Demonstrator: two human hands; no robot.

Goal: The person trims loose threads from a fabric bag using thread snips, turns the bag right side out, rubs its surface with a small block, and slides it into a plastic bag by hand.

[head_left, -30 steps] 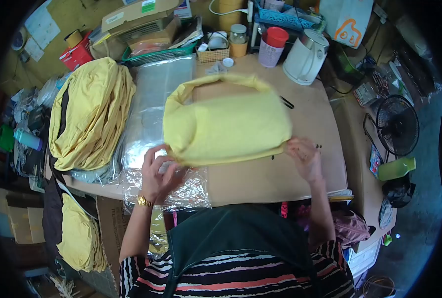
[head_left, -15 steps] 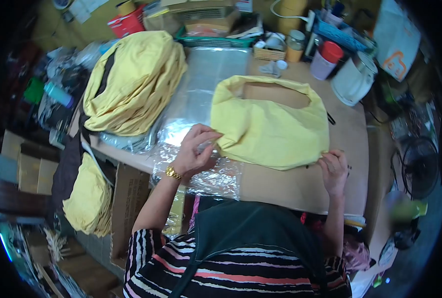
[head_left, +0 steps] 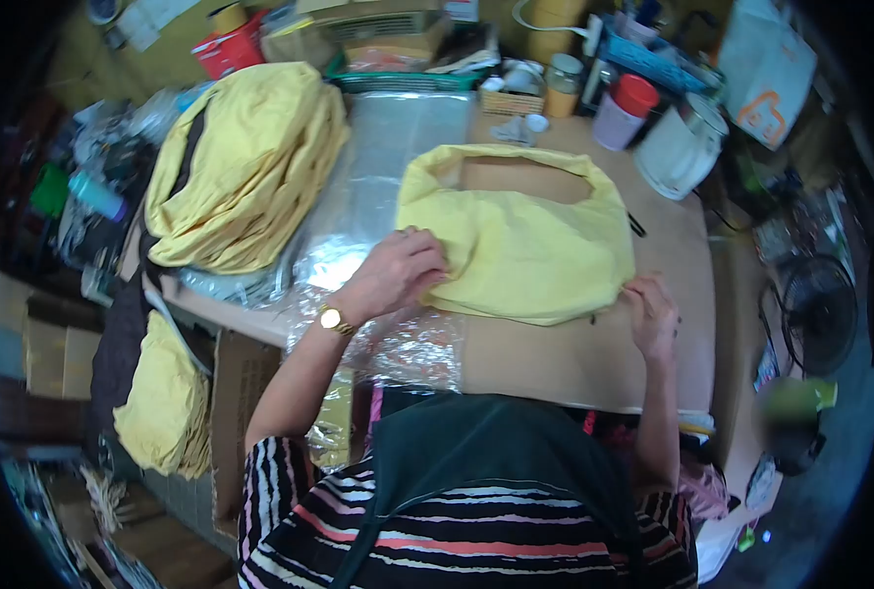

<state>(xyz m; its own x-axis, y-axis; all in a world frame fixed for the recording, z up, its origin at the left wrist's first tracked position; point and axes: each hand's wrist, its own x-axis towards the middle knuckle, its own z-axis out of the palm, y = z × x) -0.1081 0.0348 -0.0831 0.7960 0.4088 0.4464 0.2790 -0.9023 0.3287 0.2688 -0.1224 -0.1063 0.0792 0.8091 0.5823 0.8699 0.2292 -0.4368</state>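
Note:
A pale yellow cloth bag (head_left: pixel 530 250) lies flat on the cardboard-covered table, its wide handle loop toward the far side. At the bag's lower left, my left hand (head_left: pixel 398 273) has its fingers curled onto the fabric, the fingertips partly hidden; a gold watch (head_left: pixel 331 319) is on that wrist. My right hand (head_left: pixel 655 312) pinches the bag's lower right corner. Clear plastic film (head_left: pixel 398 339) lies under and beside my left forearm.
A tall pile of yellow bags (head_left: pixel 245 172) stands at the table's left. More yellow cloth (head_left: pixel 165 402) hangs below it. At the back right are a red-lidded cup (head_left: pixel 626 113), a jar (head_left: pixel 563 83) and a white kettle (head_left: pixel 681 152). A fan (head_left: pixel 818 309) stands at far right.
My left hand has moved inward over the bag's lower left side, its fingers more curled. My right hand stays at the lower right corner. The whole view has shifted slightly.

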